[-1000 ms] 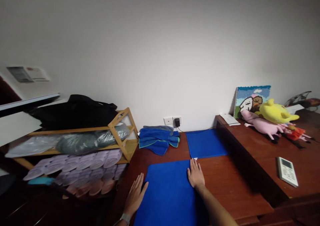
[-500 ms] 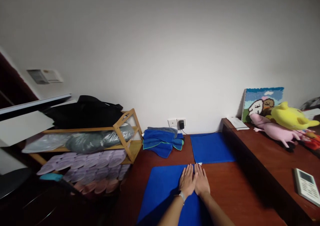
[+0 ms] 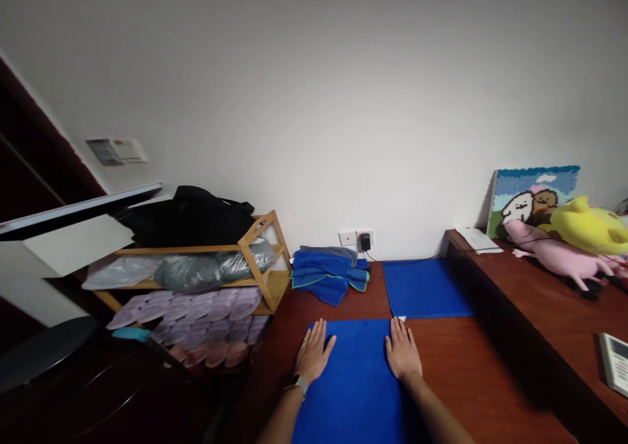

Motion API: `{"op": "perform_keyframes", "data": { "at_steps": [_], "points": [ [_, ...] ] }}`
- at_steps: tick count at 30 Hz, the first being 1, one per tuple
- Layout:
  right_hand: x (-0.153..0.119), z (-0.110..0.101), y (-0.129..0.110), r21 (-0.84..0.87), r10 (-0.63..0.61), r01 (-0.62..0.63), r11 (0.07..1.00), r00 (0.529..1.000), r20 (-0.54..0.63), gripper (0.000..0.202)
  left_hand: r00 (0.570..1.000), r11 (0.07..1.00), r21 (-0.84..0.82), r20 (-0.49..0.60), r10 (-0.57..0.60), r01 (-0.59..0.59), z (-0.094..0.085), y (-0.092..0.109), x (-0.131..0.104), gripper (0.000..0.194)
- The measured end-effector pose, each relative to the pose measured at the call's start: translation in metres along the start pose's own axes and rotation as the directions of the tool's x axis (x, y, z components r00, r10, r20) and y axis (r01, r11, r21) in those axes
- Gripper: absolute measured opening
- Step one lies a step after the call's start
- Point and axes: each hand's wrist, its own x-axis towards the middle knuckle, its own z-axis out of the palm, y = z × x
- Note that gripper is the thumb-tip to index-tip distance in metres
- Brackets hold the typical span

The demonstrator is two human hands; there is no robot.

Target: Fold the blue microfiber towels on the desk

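Observation:
A blue cloth (image 3: 354,372) is spread on the reddish-brown table (image 3: 471,365) in front of me. My left hand (image 3: 314,354) lies palm down over its left edge, thumb apart from the other fingers, with a watch on the wrist. On the opposite edge rests my right hand (image 3: 403,352), also flat with the thumb out. Neither hand grips anything. A second blue cloth (image 3: 426,288) lies flat just beyond my right hand. Against the wall sits a loose heap of blue and grey cloths (image 3: 324,275).
A wooden rack (image 3: 260,267) with slippers and bags stands left, near a dark stool (image 3: 49,352). On the raised ledge at right are plush toys (image 3: 554,248), a picture panel (image 3: 534,195) and a calculator-like device (image 3: 615,362). A plugged-in adapter (image 3: 365,241) trails a cord.
My hands have parted from the middle of the cloth, the left sliding to its left edge and the right to its right edge. The view has turned slightly left.

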Motion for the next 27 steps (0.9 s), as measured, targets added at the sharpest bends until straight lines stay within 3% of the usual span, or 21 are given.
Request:
{"op": "perform_keyframes", "data": {
  "at_steps": [5, 8, 12, 18, 27],
  "points": [
    [0.001, 0.004, 0.001, 0.02, -0.012, 0.013, 1.0, 1.0, -0.028, 0.07, 0.997, 0.997, -0.046, -0.033, -0.07, 0.069, -0.003, -0.05, -0.025, 0.07],
    [0.002, 0.004, 0.001, 0.033, -0.012, 0.013, 0.999, 0.999, -0.034, 0.069, 0.998, 0.994, -0.093, -0.016, -0.055, 0.053, -0.002, -0.072, -0.05, 0.066],
    [0.002, 0.0, 0.0, 0.028, -0.01, 0.011, 1.0, 1.0, -0.027, 0.069, 0.988, 0.99, -0.102, -0.11, -0.109, 0.098, 0.002, -0.092, -0.086, 0.064],
    [0.001, -0.003, 0.0, -0.003, -0.006, 0.006, 1.0, 1.0, -0.022, 0.069, 0.965, 0.989, -0.116, -0.232, -0.121, 0.096, -0.004, -0.088, -0.101, 0.06],
    [0.0, -0.001, 0.004, -0.006, -0.018, 0.018, 1.0, 0.999, -0.037, 0.067, 0.957, 0.981, -0.154, -0.247, -0.151, 0.115, -0.016, -0.077, -0.098, 0.059]
  ]
}}
